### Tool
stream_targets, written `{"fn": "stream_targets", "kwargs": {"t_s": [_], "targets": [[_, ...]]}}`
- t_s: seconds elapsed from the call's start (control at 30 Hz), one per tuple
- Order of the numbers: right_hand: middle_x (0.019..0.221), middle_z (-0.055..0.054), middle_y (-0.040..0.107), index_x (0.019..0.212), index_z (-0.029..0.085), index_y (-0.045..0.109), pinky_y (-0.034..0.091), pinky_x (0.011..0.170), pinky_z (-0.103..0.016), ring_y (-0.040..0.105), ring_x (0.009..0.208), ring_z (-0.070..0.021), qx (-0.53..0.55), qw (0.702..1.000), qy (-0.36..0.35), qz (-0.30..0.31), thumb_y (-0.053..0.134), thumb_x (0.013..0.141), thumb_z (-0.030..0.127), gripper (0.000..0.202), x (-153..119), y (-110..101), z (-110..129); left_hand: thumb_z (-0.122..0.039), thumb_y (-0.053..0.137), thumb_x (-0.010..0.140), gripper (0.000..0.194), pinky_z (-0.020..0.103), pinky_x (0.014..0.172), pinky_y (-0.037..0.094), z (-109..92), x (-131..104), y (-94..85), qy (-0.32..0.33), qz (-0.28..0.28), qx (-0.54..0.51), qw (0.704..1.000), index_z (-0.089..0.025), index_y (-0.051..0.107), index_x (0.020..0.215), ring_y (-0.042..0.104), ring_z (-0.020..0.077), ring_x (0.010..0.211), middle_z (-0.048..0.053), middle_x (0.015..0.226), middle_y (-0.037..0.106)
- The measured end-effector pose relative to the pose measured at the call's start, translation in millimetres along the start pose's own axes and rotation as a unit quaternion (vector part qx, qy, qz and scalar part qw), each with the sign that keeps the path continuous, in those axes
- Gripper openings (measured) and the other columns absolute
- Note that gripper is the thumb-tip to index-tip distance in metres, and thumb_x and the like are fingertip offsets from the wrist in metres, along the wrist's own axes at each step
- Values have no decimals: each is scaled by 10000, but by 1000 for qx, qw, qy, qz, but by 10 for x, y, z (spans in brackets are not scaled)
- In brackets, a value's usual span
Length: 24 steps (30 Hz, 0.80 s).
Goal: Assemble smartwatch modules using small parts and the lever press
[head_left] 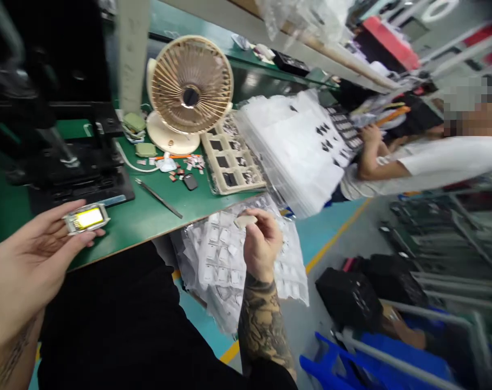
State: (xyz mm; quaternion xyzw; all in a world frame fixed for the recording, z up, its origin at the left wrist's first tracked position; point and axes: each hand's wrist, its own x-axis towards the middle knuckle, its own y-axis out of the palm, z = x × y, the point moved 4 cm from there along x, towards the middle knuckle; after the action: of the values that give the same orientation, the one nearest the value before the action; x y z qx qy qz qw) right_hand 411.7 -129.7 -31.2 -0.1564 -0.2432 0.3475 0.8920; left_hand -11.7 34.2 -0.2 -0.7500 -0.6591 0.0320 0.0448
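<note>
Between the thumb and fingers of my left hand (38, 249) is a small electronic device (87, 218) with a pale casing and a yellow and white face. It is held above the front edge of the green bench (164, 200). My right hand (264, 241) pinches a small flat cream-coloured piece (246, 220) above a bag-lined tray of white parts (225, 249) beside the bench. A pair of tweezers (158, 198) lies on the bench between my hands. Close to the tweezers are a small dark square piece (190, 181) and scattered small bits.
A black press-like machine (67, 135) stands at the left. Behind the bench is a cream desk fan (191, 92), beside a compartment tray (233, 157) of small parts. White sheets (294, 141) with black pieces lie to the right, near a co-worker (428, 157). A blue stool (335, 357) stands lower right.
</note>
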Motion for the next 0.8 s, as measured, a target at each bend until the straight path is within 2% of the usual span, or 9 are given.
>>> {"fn": "stream_targets", "kwargs": {"t_s": [0.07, 0.13, 0.23, 0.3, 0.37, 0.47, 0.6, 0.7, 0.8], "targets": [[1088, -75, 703, 1152, 254, 718, 617, 871, -400, 711, 999, -243, 109, 990, -83, 23, 731, 968, 508, 313, 3, 378, 413, -304, 969, 924, 570, 263, 816, 762, -63, -9, 74, -8, 22, -36, 999, -198, 798, 1457, 894, 218, 905, 50, 1109, 912], [1118, -94, 718, 1175, 270, 757, 638, 885, -427, 724, 1050, -267, 189, 967, -154, 72, 797, 962, 402, 255, -1, 826, 850, -321, 919, 978, 576, 276, 784, 758, -46, 12, 113, -12, 43, -72, 996, -163, 757, 1509, 902, 246, 923, 93, 1083, 911], [1193, -109, 755, 1259, 297, 776, 671, 939, -481, 750, 1114, -288, 222, 936, -213, 170, 817, 961, 267, 302, -54, 1472, 1421, -301, 889, 1003, 556, 287, 847, 757, 47, 53, 108, -28, 55, -115, 992, -149, 741, 1517, 904, 267, 1018, 134, 1160, 905], [1217, -98, 780, 1291, 314, 776, 672, 988, -518, 764, 1136, -294, 228, 915, -245, 226, 830, 952, 211, 358, -111, 1788, 1680, -265, 894, 991, 531, 276, 930, 746, 77, 62, 99, -30, 55, -138, 989, -158, 757, 1493, 895, 260, 1098, 139, 1255, 891], [1232, -84, 803, 1311, 326, 779, 657, 1034, -544, 766, 1161, -297, 222, 900, -270, 261, 840, 945, 163, 405, -157, 1991, 1821, -228, 894, 982, 510, 267, 993, 730, 71, 54, 96, -25, 55, -154, 986, -173, 772, 1473, 885, 250, 1147, 127, 1303, 882], [1288, -80, 812, 1343, 330, 779, 636, 1081, -561, 752, 1217, -299, 205, 891, -276, 296, 827, 951, 127, 444, -182, 2130, 1861, -194, 876, 988, 506, 255, 1040, 711, 33, 36, 93, -10, 59, -173, 983, -192, 770, 1482, 879, 232, 1169, 108, 1323, 878], [1401, -87, 775, 1385, 341, 778, 646, 1082, -546, 751, 1261, -300, 202, 887, -259, 326, 805, 957, 121, 482, -195, 2144, 1803, -232, 832, 1035, 468, 277, 1021, 724, 13, 43, 81, -10, 60, -194, 979, -191, 769, 1497, 885, 237, 1146, 116, 1344, 869], [1552, -102, 682, 1380, 341, 791, 652, 1082, -526, 725, 1331, -311, 198, 897, -248, 307, 807, 963, 154, 457, -204, 2111, 1758, -284, 840, 1037, 408, 294, 930, 753, 23, 58, 74, -20, 48, -180, 982, -189, 816, 1433, 900, 254, 1063, 114, 1265, 892], [1432, -109, 725, 1430, 327, 763, 646, 1089, -524, 719, 1311, -311, 208, 912, -209, 286, 791, 1004, 237, 437, -185, 2093, 1715, -269, 885, 1000, 373, 291, 918, 754, 21, 58, 68, 3, 45, -150, 988, -217, 859, 1368, 900, 254, 1048, 91, 1227, 902]]}}
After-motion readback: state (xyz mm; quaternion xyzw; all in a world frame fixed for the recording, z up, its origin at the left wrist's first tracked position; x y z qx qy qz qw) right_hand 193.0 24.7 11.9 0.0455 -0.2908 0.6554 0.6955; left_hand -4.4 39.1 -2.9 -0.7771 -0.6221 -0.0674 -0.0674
